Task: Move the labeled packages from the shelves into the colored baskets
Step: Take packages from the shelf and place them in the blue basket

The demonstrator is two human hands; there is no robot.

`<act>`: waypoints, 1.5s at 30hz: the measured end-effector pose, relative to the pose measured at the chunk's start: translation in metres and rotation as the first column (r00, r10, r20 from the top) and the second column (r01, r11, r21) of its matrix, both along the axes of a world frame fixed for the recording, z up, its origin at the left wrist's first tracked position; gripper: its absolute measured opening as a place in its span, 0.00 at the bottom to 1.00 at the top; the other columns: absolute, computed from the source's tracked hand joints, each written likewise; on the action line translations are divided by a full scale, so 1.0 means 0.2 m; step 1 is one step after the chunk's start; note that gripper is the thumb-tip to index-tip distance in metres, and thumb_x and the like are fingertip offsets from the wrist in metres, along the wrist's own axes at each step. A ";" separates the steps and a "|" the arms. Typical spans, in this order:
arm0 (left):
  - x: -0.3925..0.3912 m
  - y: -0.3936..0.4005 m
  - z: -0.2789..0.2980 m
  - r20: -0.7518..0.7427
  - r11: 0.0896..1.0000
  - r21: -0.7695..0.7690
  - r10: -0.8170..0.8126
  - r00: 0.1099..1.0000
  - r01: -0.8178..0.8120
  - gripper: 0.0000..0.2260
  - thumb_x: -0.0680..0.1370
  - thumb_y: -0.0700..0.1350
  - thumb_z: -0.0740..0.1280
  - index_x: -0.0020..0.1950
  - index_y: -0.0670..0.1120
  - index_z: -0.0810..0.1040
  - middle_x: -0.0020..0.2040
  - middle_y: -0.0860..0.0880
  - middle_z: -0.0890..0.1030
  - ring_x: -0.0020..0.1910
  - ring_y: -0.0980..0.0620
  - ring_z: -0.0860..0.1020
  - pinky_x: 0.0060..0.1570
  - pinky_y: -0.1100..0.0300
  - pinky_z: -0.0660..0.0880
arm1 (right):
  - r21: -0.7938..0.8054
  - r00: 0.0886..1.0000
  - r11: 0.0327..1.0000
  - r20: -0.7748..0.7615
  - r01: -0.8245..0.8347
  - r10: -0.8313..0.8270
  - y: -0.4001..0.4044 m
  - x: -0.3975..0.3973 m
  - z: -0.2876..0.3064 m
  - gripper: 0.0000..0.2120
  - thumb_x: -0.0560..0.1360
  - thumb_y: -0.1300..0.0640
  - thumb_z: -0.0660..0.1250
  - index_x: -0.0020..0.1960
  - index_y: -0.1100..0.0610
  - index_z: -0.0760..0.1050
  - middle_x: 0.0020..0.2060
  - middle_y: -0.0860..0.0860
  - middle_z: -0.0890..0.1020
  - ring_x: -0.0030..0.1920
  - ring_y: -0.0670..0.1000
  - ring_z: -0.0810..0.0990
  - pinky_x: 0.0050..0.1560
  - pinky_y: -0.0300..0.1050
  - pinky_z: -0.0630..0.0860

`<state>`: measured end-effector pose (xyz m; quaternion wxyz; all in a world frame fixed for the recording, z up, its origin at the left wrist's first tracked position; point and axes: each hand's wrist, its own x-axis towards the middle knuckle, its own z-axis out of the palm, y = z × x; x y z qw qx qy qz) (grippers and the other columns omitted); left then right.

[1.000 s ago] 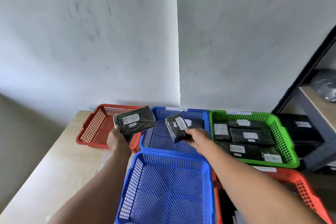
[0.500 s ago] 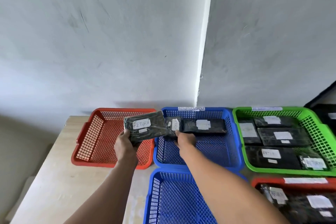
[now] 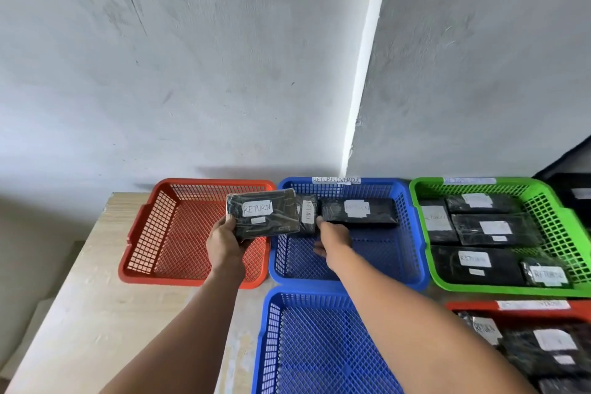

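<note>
Two hands are reaching out over a row of plastic baskets on a pale wooden table [image 3: 80,313]. The left hand [image 3: 225,241] is gripping a black wrapped package [image 3: 263,216] with a white label reading RETURN, holding it tilted in the air above the right edge of the empty red basket [image 3: 153,233]. The right hand [image 3: 332,238] is pinching a smaller black package [image 3: 307,216] by its near end, keeping it inside the far blue basket [image 3: 412,249], just beside a long black package [image 3: 359,213] that is lying flat toward the back of that basket (whether the smaller one is touching the basket floor cannot be told). A strip on the blue basket's back rim is reading RETURN OVERDUE. To the right, a green basket [image 3: 563,227] is holding several labeled black packages lying side by side. Nearer the person, a second blue basket [image 3: 265,345] is sitting empty, and beside it another red basket [image 3: 454,306] is showing more wrapped packages, partly cut off by the frame.
</note>
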<state>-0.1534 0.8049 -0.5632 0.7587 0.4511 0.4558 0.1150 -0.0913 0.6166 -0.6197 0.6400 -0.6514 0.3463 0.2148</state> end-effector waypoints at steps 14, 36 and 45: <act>0.09 -0.66 0.01 -0.041 0.928 -0.012 -0.373 0.927 0.373 0.08 0.82 0.42 0.64 0.59 0.44 0.79 0.49 0.45 0.84 0.45 0.50 0.82 0.41 0.55 0.81 | -0.169 0.970 0.985 0.235 -0.025 0.065 -0.65 -0.07 0.17 0.10 0.81 0.63 0.61 0.45 0.56 0.79 0.47 0.60 0.85 0.41 0.58 0.84 0.34 0.49 0.81; 0.03 -0.54 -0.10 -0.869 0.019 0.281 -0.420 0.263 0.960 0.11 0.74 0.34 0.63 0.32 0.42 0.71 0.35 0.45 0.77 0.37 0.47 0.78 0.36 0.55 0.77 | -0.226 0.861 0.831 -0.110 -0.508 0.497 -0.49 -0.11 0.04 0.07 0.76 0.62 0.60 0.49 0.59 0.76 0.44 0.56 0.80 0.39 0.55 0.80 0.32 0.43 0.79; 0.04 -0.53 -0.11 -0.946 -0.306 0.272 -0.257 0.196 0.912 0.12 0.80 0.35 0.62 0.58 0.40 0.82 0.56 0.44 0.84 0.56 0.48 0.82 0.55 0.58 0.80 | -0.282 0.833 0.785 -0.141 -0.551 0.535 -0.38 -0.14 0.01 0.13 0.71 0.63 0.59 0.51 0.65 0.79 0.48 0.61 0.82 0.41 0.56 0.79 0.35 0.47 0.74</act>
